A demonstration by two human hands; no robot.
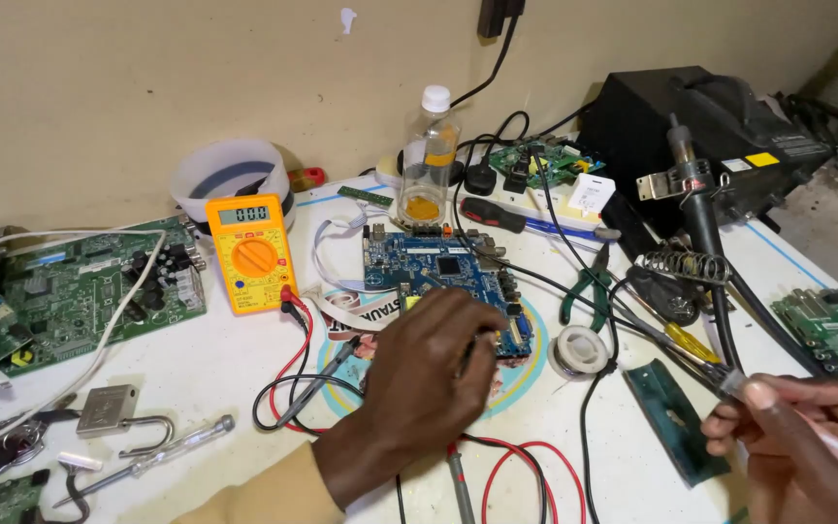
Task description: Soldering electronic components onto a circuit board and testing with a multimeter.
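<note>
Left hand (429,364) rests on the blue circuit board (443,272); right hand (792,442) grips a soldering iron (700,364) over the worktop (196,374)

four circuit boards (448,277), one multimeter (251,252), one bottle (430,160)

A yellow multimeter (251,252), a clear bottle (431,155) and a padlock (113,412) lie about.

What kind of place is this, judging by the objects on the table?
Most likely an electronics repair bench. A yellow multimeter, a blue circuit board under the left hand, a solder spool and a black soldering station lie on the white table.
</note>
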